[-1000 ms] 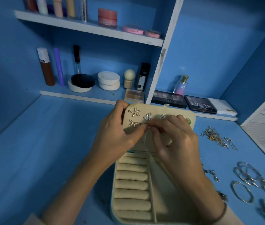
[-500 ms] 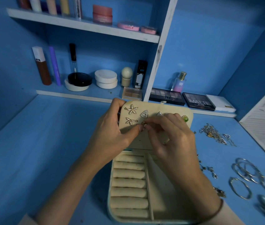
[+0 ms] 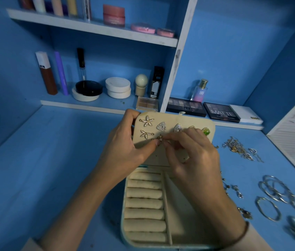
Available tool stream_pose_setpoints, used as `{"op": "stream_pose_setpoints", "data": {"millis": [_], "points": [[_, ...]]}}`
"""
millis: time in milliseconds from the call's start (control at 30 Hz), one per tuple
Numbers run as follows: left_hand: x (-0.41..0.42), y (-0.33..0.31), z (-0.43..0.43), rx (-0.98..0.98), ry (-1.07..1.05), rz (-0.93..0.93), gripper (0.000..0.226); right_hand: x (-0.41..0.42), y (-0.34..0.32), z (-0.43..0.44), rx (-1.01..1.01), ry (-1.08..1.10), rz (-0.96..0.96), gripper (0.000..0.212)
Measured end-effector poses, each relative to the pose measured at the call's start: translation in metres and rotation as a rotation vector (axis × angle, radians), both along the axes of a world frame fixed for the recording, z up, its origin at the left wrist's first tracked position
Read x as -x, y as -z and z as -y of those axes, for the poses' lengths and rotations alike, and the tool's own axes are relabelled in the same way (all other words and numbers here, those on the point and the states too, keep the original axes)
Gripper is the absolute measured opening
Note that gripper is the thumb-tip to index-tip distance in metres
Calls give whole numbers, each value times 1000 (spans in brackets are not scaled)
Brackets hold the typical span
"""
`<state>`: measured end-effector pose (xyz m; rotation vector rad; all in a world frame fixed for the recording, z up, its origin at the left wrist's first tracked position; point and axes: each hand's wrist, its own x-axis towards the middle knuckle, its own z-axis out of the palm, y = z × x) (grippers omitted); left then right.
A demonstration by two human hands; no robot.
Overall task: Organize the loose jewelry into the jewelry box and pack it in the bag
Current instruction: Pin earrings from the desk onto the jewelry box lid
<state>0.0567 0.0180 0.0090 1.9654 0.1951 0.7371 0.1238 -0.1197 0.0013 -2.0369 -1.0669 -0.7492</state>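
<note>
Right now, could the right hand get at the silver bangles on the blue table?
Probably yes: the silver bangles lie uncovered on the blue table right of the right hand, nothing tall between. But it is pinching a small gold earring at the beige jewelry box lid.

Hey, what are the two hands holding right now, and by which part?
The left hand grips the raised box lid by its left edge. The right hand pinches a small gold earring against the lid; by which part is hidden.
</note>
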Motion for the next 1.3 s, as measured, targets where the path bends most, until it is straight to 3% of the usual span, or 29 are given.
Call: {"op": "stream_pose_setpoints", "data": {"millis": [833,1300], "points": [[3,-4,3,8,39,13,38,-2,-1,-3,-32,8,22,8],[0,0,4,-29,-39,37,34,-1,-1,-1,-33,-8,16,9]]}}
